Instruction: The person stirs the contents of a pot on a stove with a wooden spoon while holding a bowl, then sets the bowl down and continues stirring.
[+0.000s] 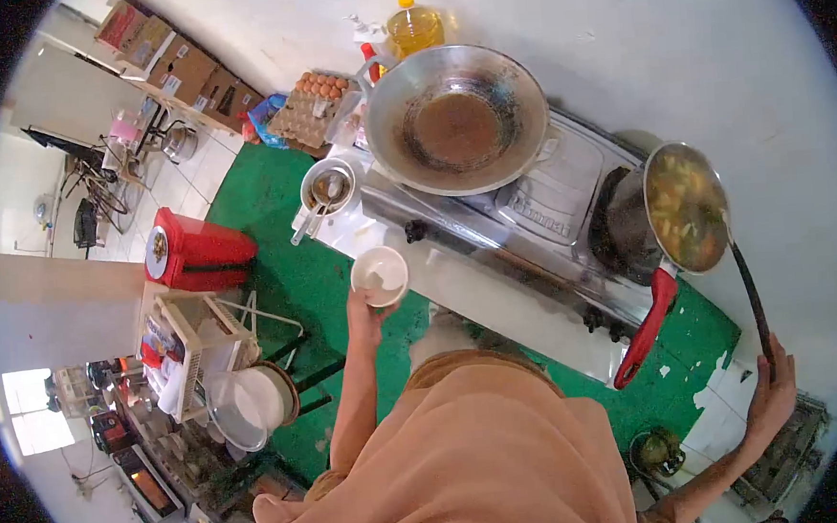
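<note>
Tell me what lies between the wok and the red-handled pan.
Only the stove's bare steel middle panel, in the head view.

Bright, even daylight, strongest from the window [26,420] at left; fisheye bending, black corners, soft edges.

wall [674,44]: white | surface [275,270]: green | floor [179,185]: white tiles | window [30,419]: bright

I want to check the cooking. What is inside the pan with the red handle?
Yellow and green food pieces fill the pan. The long dark utensil in the right hand reaches into it. The food hides the pan's bottom.
</note>
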Tool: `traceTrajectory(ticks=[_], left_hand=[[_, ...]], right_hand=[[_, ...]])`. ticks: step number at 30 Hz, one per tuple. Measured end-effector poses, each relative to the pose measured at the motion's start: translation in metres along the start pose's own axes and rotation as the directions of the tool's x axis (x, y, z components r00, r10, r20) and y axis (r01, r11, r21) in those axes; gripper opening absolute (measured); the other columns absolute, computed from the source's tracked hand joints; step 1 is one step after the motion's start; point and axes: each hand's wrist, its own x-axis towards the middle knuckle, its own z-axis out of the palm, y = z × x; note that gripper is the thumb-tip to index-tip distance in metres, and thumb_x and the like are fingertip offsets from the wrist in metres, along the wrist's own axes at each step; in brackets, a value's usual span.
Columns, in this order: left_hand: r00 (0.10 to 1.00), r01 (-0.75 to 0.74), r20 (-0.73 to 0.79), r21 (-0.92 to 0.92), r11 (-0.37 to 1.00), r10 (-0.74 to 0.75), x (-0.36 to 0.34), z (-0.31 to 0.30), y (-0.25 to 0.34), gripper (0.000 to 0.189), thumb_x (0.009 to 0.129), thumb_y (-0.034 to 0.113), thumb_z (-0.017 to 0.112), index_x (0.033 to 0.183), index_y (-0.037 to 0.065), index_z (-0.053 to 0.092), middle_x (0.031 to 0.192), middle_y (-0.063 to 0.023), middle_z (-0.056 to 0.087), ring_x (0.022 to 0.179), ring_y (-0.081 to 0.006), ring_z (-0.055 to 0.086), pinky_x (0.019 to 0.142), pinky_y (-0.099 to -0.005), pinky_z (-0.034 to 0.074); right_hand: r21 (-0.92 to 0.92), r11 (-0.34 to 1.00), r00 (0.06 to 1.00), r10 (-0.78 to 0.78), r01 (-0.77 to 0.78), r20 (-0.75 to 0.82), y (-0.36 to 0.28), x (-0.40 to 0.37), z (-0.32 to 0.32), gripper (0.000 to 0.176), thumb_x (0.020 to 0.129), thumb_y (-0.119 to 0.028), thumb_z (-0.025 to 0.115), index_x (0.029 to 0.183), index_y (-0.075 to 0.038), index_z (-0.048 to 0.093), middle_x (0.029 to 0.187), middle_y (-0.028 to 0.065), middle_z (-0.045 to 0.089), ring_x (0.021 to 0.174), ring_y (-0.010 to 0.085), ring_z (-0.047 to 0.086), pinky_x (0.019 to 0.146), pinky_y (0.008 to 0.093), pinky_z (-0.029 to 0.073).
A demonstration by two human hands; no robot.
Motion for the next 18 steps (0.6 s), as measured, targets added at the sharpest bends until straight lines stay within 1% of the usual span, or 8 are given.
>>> traceTrajectory(ticks=[2,3,5,8,11,15,17,18], left_hand=[[0.992,-0.034,-0.122,0.039,0.999,0.038,0.030,-0.015,-0.001,0.050,0.077,0.017,0.042,0.127,0.012,0.040,0.117,-0.0131,0.051,0.095,-0.0288,0.059,0.062,-0.0395,0.053],[0.993,-0.031,-0.117,0.038,0.999,0.035,0.044,-0.022,-0.004,0.050,0.077,0.017,0.042,0.127,0.012,0.040,0.117,-0.0131,0.051,0.095,-0.0288,0.059,0.062,-0.0395,0.053],[0.975,-0.121,-0.182,0.068,0.990,0.131,0.066,-0.034,-0.005,0.046,0.078,0.014,0.040,0.123,0.010,0.044,0.112,-0.0117,0.053,0.088,-0.0248,0.060,0.058,-0.0360,0.054],[0.957,-0.068,-0.275,0.087,0.994,0.090,0.089,-0.039,0.003,0.044,0.078,0.011,0.041,0.122,0.009,0.044,0.112,-0.0117,0.052,0.092,-0.0267,0.059,0.057,-0.0370,0.055],[0.963,-0.100,-0.249,0.011,0.995,0.099,0.118,-0.058,-0.004,0.044,0.077,0.008,0.044,0.121,0.007,0.045,0.114,-0.0123,0.050,0.094,-0.0282,0.057,0.060,-0.0395,0.057],[0.961,-0.067,-0.268,0.043,0.997,0.076,0.143,-0.063,-0.006,0.047,0.076,0.007,0.046,0.123,0.006,0.042,0.116,-0.0146,0.048,0.096,-0.0296,0.056,0.063,-0.0423,0.058],[0.934,-0.091,-0.342,0.063,0.994,0.107,0.153,-0.063,-0.010,0.046,0.077,0.008,0.048,0.122,0.003,0.039,0.115,-0.0169,0.047,0.095,-0.0297,0.056,0.065,-0.0434,0.059],[0.937,-0.084,-0.333,0.065,0.994,0.101,0.156,-0.062,-0.009,0.046,0.077,0.008,0.048,0.122,0.003,0.039,0.115,-0.0169,0.047,0.095,-0.0297,0.056,0.065,-0.0434,0.059]], right_hand=[[-0.061,0.997,0.999,0.037,-0.037,0.001,-0.004,-0.007,0.001,0.034,0.088,-0.018,0.055,0.121,-0.015,0.057,0.116,0.0125,0.060,0.106,0.0342,0.056,0.090,0.0410,0.044],[-0.043,0.998,0.999,0.052,-0.052,-0.011,-0.009,-0.010,0.006,0.034,0.087,-0.018,0.055,0.121,-0.015,0.057,0.116,0.0122,0.060,0.105,0.0344,0.056,0.089,0.0413,0.044],[-0.030,0.997,0.997,0.068,-0.068,-0.023,-0.018,-0.014,0.010,0.034,0.087,-0.019,0.055,0.121,-0.015,0.057,0.116,0.0120,0.060,0.105,0.0346,0.055,0.089,0.0415,0.044],[-0.065,0.998,0.999,0.023,-0.025,-0.030,-0.031,-0.019,0.011,0.035,0.087,-0.020,0.055,0.122,-0.017,0.056,0.115,0.0106,0.060,0.104,0.0348,0.055,0.087,0.0423,0.045],[-0.092,0.991,0.995,0.100,-0.102,-0.023,-0.051,-0.024,0.008,0.036,0.087,-0.019,0.055,0.123,-0.019,0.055,0.114,0.0114,0.060,0.105,0.0341,0.055,0.086,0.0421,0.046],[-0.117,0.979,0.986,0.164,-0.166,-0.028,-0.067,-0.029,0.006,0.035,0.087,-0.018,0.055,0.122,-0.020,0.055,0.114,0.0131,0.060,0.104,0.0333,0.056,0.084,0.0416,0.047],[-0.140,0.972,0.982,0.188,-0.190,-0.025,-0.073,-0.031,0.007,0.036,0.087,-0.018,0.055,0.123,-0.020,0.055,0.115,0.0138,0.059,0.103,0.0334,0.056,0.083,0.0414,0.047],[-0.145,0.977,0.987,0.149,-0.157,-0.067,-0.072,-0.032,0.009,0.036,0.087,-0.018,0.056,0.123,-0.020,0.055,0.114,0.0132,0.060,0.101,0.0329,0.057,0.081,0.0414,0.047]])
